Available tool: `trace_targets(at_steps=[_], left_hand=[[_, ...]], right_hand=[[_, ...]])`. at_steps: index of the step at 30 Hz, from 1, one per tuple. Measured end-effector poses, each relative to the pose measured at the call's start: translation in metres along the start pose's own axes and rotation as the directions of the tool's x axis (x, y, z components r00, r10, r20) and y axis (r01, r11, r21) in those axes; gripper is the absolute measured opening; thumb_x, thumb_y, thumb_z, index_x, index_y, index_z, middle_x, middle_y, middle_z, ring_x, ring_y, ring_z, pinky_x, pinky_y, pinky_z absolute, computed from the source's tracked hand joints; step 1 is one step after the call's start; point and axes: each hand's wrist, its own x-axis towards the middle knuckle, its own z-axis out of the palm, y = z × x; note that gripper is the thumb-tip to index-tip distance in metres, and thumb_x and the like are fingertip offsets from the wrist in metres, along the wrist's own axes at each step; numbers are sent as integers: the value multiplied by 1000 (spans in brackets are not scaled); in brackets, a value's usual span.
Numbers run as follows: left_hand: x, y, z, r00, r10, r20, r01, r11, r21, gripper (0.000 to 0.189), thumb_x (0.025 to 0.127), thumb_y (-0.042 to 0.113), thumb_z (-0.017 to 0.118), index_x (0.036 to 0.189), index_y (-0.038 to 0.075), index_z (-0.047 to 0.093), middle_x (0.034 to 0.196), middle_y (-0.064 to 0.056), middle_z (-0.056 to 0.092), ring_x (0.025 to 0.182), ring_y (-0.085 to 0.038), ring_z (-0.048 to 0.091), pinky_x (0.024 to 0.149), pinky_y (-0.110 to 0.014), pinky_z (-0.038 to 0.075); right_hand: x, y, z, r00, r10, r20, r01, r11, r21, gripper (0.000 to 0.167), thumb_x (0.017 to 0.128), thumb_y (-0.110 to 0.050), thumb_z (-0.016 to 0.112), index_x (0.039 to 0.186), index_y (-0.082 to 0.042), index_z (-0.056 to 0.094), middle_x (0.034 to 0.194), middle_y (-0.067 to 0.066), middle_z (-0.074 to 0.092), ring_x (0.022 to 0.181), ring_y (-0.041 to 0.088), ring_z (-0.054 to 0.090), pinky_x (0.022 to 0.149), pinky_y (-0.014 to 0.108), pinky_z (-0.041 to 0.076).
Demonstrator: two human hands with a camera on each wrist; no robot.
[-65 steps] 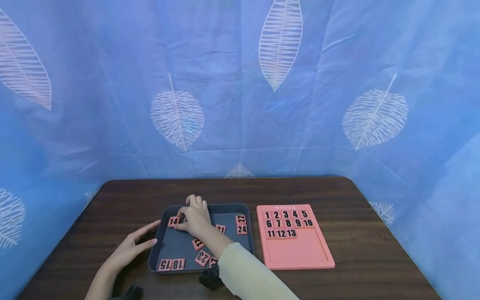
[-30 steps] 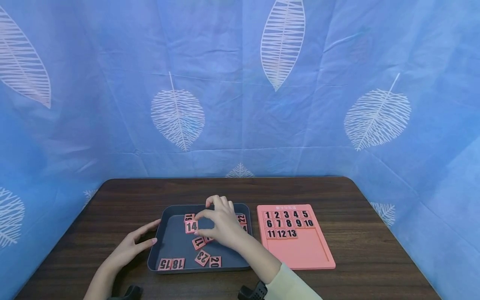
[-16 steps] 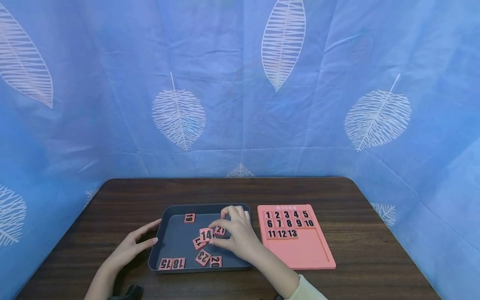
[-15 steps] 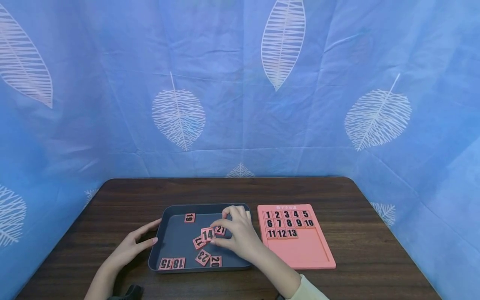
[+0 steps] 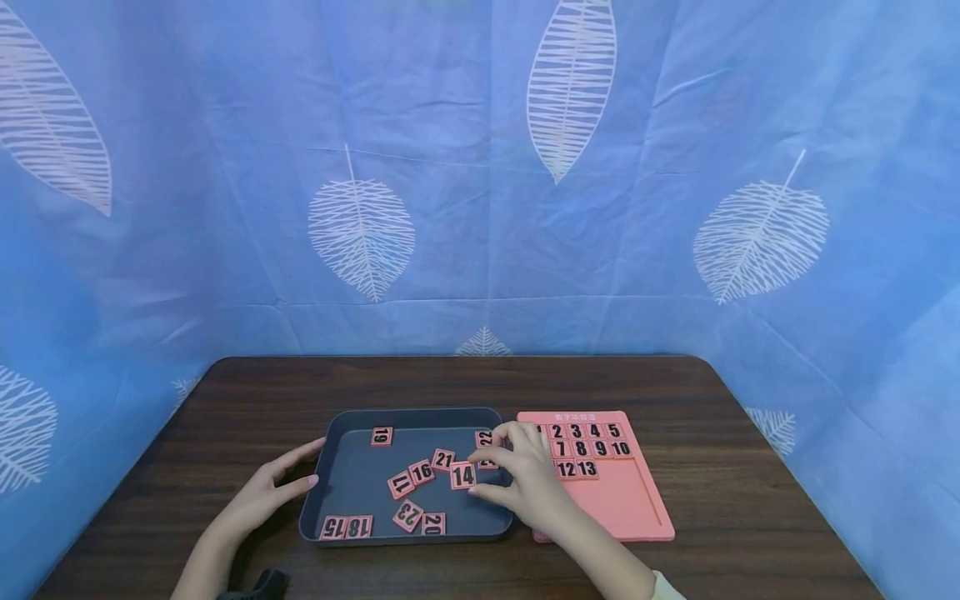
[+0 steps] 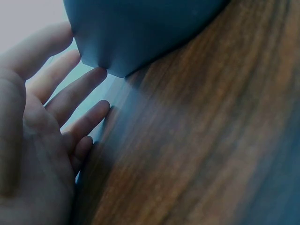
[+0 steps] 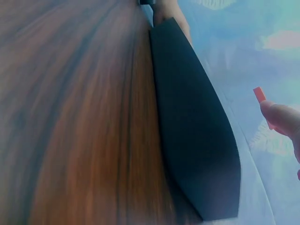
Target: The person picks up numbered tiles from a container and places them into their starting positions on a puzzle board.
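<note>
Between thumb and index finger my right hand pinches the pink number tile 14, held over the right part of the dark grey tray. In the right wrist view the tile shows edge-on, well above the tray wall. My left hand lies at the tray's left side with its fingers extended, fingertips at the wall, as the left wrist view also shows. Inside the tray lie several loose tiles, among them 19, 16, 21, 23 and 20.
Right of the tray lies a pink puzzle board with tiles in its upper rows, up to 13; my right hand overlaps its left edge. Both rest on a dark wooden table. A blue leaf-print curtain hangs behind.
My right hand picked up tile 14 at the tray's upper left and carried it rightward across the tray, uncovering tiles 19, 16 and 21. The left hand stayed at the tray's side.
</note>
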Motion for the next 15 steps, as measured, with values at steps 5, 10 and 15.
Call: trace_targets(at_steps=[5,10,15], left_hand=[[1,0,0,1000,-3,3,3,1000,-5,56,95,22,62,147,12,41,147,-20,37,134,-47,27,96,-69,28],[0,0,0,1000,-4,8,4,1000,-16,56,95,22,61,147,12,41,148,-19,36,135,-47,24,96,-71,25],[0,-1,0,1000,-2,7,2,1000,-21,56,96,21,60,147,11,40,148,-19,35,135,-47,24,96,-72,25]], right_hand=[[-11,11,-16,999,21,-25,-22,1000,-20,34,66,-28,88,97,-24,76,99,-5,45,92,17,34,78,41,27],[-23,26,-29,997,2,-76,-4,1000,-24,35,63,-25,90,94,-26,75,99,-5,48,93,20,38,77,44,28],[-38,46,-39,992,-26,-124,24,999,-23,38,59,-20,91,93,-26,75,97,-8,47,93,21,40,77,44,26]])
